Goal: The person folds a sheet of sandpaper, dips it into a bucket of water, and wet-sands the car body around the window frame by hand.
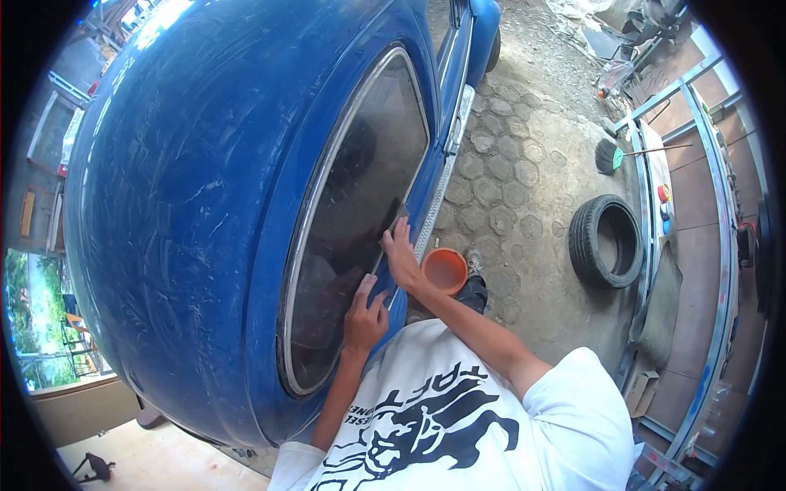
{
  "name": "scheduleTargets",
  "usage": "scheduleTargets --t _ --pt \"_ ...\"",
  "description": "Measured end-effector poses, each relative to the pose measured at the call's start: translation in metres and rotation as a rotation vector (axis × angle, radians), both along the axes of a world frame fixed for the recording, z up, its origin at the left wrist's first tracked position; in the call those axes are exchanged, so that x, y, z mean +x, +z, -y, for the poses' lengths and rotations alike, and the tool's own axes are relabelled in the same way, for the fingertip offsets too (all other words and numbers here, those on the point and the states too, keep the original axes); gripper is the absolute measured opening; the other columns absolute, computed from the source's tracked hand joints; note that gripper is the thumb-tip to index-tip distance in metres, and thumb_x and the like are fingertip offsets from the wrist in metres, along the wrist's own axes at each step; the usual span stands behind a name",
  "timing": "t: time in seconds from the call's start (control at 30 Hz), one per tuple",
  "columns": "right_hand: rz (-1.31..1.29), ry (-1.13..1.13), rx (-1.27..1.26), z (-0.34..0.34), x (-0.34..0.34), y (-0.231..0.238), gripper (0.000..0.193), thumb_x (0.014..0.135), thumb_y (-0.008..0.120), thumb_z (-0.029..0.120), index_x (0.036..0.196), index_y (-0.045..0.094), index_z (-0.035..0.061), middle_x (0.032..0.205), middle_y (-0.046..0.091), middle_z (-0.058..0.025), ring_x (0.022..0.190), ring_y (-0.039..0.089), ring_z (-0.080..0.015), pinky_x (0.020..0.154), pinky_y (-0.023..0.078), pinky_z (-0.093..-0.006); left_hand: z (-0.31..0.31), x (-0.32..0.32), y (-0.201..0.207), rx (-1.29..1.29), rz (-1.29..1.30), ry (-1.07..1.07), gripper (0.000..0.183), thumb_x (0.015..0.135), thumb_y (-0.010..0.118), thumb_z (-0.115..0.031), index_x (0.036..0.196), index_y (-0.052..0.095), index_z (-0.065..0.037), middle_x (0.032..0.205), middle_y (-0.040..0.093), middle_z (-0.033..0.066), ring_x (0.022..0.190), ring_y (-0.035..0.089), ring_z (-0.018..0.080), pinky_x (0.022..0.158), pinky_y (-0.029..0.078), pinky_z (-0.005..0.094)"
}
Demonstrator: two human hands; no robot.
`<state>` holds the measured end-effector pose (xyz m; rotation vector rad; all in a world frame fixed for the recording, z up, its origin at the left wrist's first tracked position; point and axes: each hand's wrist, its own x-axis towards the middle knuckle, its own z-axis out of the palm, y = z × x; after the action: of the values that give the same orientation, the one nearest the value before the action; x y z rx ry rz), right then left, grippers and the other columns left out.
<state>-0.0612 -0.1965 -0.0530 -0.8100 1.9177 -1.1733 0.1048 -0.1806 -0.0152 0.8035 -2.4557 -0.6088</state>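
Observation:
A blue car with whitish smears over its paint fills the left and middle. Its side window is dark glass in a pale metal trim. My left hand rests at the window's lower edge, fingers bent slightly and apart. Farther along that same edge, my right hand lies with its fingers stretched out against the trim. A small dark grey patch shows at the right fingertips; whether it is a thin pad or a reflection, I cannot tell. An orange bucket stands on the ground just right of my right hand.
A loose tyre stands on the hexagonal paving to the right. Beyond it are a metal frame and a broom with green and black bristles. A pale board lies at the lower left.

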Motion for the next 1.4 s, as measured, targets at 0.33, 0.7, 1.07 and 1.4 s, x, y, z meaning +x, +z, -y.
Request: scheduleTargets --t 0.33,0.7,1.07,1.4 --pt "-0.001 -0.045 0.047 -0.006 0.024 0.008 0.079 0.099 0.022 0.054 0.151 0.001 -0.0015 0.158 0.0 -0.0213 0.146 -0.001 -0.0366 0.115 0.005 -0.0552 -0.005 0.001 -0.018 -0.011 0.045 -0.028 0.027 0.073 0.06 -0.001 0.098 0.069 -0.001 0.127 0.054 0.0191 0.123 0.051 0.0344 0.1 0.045 0.0394" --pt "-0.003 -0.057 -0.002 -0.001 0.02 -0.028 0.072 0.101 0.021 0.051 0.152 0.004 0.003 0.16 -0.001 -0.0164 0.147 -0.002 -0.0369 0.113 0.01 -0.0598 -0.005 -0.002 -0.018 -0.021 -0.012 -0.039 0.023 0.073 0.058 -0.001 0.095 0.067 0.001 0.124 0.057 0.0198 0.122 0.052 0.0344 0.102 0.044 0.0401" --pt "-0.088 -0.228 -0.034 0.03 -0.035 -0.043 0.068 0.101 0.029 0.042 0.152 0.006 0.0023 0.159 0.007 -0.0179 0.146 0.005 -0.0382 0.114 0.013 -0.0561 -0.006 -0.006 -0.013 -0.013 -0.062 0.0 0.02 0.074 0.058 0.0 0.091 0.067 0.0 0.121 0.058 0.0188 0.12 0.054 0.0354 0.1 0.046 0.0405" --pt "-0.146 -0.24 -0.002 0.036 -0.055 -0.049 0.072 0.1 0.033 0.043 0.152 0.002 0.0032 0.159 0.008 -0.017 0.146 0.007 -0.0374 0.114 0.014 -0.0559 -0.005 -0.009 -0.012 0.01 -0.078 -0.022 0.017 0.074 0.059 0.0 0.089 0.067 0.001 0.12 0.059 0.0183 0.118 0.055 0.0352 0.099 0.046 0.0409"
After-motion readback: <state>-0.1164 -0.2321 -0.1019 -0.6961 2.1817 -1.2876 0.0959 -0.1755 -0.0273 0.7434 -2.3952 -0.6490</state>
